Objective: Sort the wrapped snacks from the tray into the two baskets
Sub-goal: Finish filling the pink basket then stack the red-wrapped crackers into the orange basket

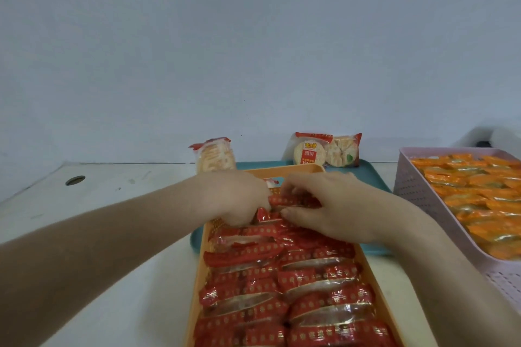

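Red foil-wrapped snack [293, 201] sits at far end of the orange plastic basket [284, 169]. L hand [236, 200] & R hand [338, 211] both pinch it, prob. tucking it in. Next: let go, reach to the far teal tray [375, 177] for the clear cracker pack [327, 151].

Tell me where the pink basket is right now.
In the head view the pink basket stands at the right edge, full of orange-wrapped snacks, just right of the teal tray and the orange basket.

The left hand [236, 197] and right hand [335, 205] are bare, and behind each a bare forearm [112, 236] reaches the view's edge.
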A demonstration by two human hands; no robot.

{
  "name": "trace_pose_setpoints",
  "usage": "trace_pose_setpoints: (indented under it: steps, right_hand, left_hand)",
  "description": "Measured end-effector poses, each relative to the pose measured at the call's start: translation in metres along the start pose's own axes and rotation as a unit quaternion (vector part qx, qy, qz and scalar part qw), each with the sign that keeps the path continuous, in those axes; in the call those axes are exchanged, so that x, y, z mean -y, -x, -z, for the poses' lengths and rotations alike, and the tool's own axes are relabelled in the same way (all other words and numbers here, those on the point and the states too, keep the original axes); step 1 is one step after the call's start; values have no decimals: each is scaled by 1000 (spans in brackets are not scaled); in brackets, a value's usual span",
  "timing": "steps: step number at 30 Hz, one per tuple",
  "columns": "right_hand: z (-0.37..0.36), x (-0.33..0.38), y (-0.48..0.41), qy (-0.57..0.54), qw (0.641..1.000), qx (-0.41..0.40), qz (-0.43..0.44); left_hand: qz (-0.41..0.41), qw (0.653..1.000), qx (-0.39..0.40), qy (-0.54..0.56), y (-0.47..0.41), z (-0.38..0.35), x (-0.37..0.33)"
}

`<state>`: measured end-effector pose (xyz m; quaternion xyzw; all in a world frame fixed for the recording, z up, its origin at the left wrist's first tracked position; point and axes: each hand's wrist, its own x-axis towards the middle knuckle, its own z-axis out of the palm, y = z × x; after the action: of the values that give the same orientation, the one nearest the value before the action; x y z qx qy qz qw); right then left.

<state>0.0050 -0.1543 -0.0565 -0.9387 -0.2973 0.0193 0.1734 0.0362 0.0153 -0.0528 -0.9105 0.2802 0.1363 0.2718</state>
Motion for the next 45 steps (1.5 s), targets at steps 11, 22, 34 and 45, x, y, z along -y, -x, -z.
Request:
trace_pose_setpoints:
  steps: [11,22,34,45]
  right_hand:
    - [-3,-3,-3,-5,1000,-16,20]
    - [-3,-5,-3,-26,997,-70,19]
    - [-4,0,-2,-30,986,-166,14]
    - [-11,1,-4,-21,979,-203,10]
  left_hand:
    - [3,991,-75,111,-9,1,2]
    - [125,942,-262,166,33,15,18]
    - [55,946,-119,298,51,-1,10]
    - [19,882,-48,468,32,-11,12]
